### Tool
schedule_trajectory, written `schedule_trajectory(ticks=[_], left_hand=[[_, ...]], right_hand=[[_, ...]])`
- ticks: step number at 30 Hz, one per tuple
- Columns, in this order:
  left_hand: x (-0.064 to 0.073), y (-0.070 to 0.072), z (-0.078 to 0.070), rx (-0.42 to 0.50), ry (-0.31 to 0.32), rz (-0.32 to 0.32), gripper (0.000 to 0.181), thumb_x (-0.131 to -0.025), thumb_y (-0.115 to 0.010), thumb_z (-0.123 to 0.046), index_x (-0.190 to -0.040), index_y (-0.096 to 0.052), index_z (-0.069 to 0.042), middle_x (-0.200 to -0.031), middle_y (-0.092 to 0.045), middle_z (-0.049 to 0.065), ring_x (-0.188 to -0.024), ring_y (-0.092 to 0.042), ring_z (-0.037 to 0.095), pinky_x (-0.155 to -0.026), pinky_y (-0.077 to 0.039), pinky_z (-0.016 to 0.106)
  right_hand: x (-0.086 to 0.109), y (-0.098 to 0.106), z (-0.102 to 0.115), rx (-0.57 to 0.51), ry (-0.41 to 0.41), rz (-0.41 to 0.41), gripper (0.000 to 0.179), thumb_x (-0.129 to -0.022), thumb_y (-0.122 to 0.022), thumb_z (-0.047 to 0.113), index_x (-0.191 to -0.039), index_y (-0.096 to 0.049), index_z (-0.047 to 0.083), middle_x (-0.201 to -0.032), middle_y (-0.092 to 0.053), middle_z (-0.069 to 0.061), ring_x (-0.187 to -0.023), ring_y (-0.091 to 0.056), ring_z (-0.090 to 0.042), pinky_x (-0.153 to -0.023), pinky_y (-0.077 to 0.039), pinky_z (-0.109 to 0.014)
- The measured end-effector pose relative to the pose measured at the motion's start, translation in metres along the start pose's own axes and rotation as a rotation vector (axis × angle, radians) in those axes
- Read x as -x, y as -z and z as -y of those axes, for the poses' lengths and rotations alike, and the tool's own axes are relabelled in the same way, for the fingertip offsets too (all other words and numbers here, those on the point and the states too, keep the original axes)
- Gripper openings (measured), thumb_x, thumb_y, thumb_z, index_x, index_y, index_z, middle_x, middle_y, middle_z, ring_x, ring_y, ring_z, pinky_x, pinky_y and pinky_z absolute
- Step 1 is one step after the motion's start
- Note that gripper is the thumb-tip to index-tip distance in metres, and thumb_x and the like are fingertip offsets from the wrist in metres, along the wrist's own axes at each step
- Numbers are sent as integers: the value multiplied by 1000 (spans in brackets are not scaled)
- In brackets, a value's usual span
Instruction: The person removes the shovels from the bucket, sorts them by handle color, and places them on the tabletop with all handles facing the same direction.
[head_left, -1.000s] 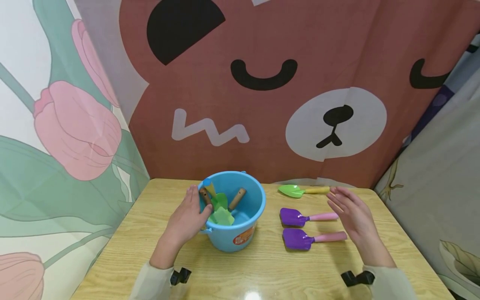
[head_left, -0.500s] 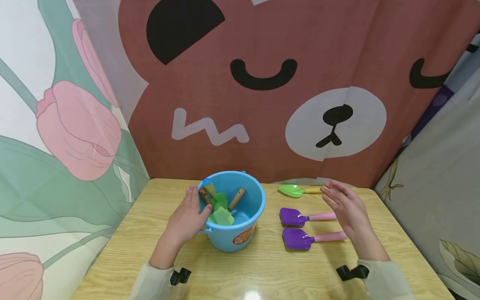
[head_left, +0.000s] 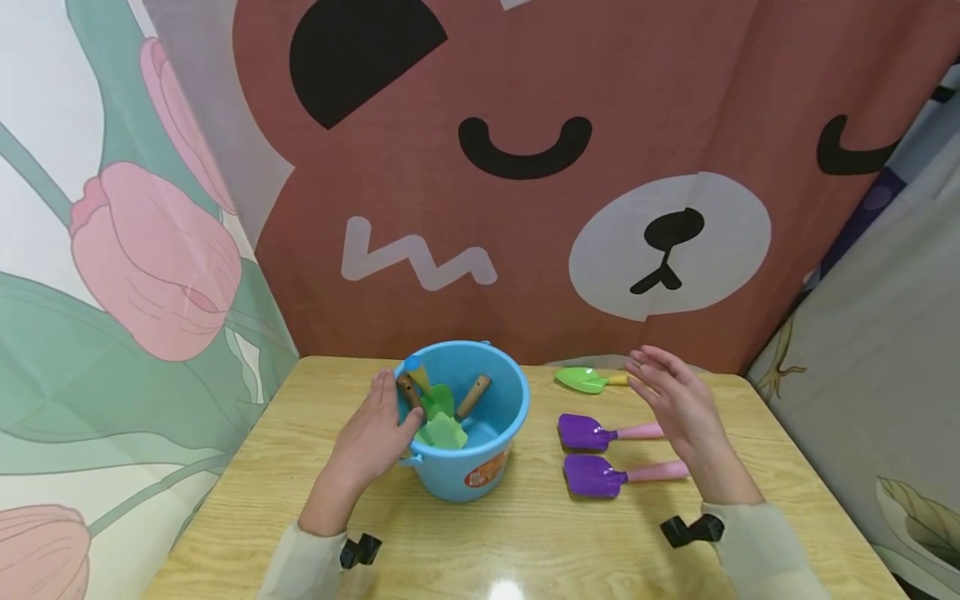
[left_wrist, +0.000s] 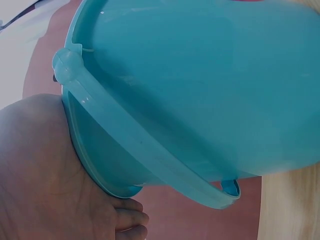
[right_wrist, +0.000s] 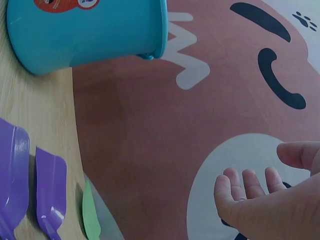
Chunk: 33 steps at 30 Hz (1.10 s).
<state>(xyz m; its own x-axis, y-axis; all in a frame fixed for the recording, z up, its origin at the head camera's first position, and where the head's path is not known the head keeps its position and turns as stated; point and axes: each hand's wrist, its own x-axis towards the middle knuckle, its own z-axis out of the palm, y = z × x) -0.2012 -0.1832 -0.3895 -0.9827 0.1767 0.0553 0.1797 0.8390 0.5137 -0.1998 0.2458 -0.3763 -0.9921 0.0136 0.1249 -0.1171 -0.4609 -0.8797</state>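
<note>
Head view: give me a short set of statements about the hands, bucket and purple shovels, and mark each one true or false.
1. The left hand touches the bucket. True.
2. The bucket lies on its side. False: it stands upright.
3. The right hand holds nothing. True.
4. Two purple shovels lie on the table. True.
5. The purple shovels are left of the bucket. False: they are right of it.
6. Both purple shovels have yellow handles. False: the handles are pink.

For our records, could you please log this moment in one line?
left hand: touching blue bucket; right hand: empty, raised; two purple shovels: on table
</note>
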Motion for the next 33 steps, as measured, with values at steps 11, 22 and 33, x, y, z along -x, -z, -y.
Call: schedule_trajectory(ticks=[11, 22, 33], left_hand=[[-1, -2, 0, 9, -6, -1, 86, -103, -43, -48, -159, -7, 7, -168, -6, 23, -155, -5, 39, -121, -20, 59], [0, -1, 3, -2, -17, 2, 85, -104, -43, -46, -158, -8, 9, -167, -6, 24, -155, -6, 40, -120, -22, 59], [1, 0, 0, -5, -16, -5, 84, -104, -44, -43, -158, -7, 9, -167, -6, 25, -155, -6, 41, -120, -22, 60]], right_hand=[[-7, -19, 1, 89, 12, 51, 27, -103, -56, 5, -129, -60, 10, -121, -67, 0, -120, -64, -17, -106, -48, -31], [-12, -32, -3, 81, -16, 75, 34, -101, -59, 6, -135, -55, 4, -124, -67, -3, -125, -61, -22, -111, -45, -35], [-22, -47, -6, 126, -12, 110, 44, -101, -61, 8, -142, -46, 0, -129, -62, -5, -128, -58, -24, -111, -44, -35]])
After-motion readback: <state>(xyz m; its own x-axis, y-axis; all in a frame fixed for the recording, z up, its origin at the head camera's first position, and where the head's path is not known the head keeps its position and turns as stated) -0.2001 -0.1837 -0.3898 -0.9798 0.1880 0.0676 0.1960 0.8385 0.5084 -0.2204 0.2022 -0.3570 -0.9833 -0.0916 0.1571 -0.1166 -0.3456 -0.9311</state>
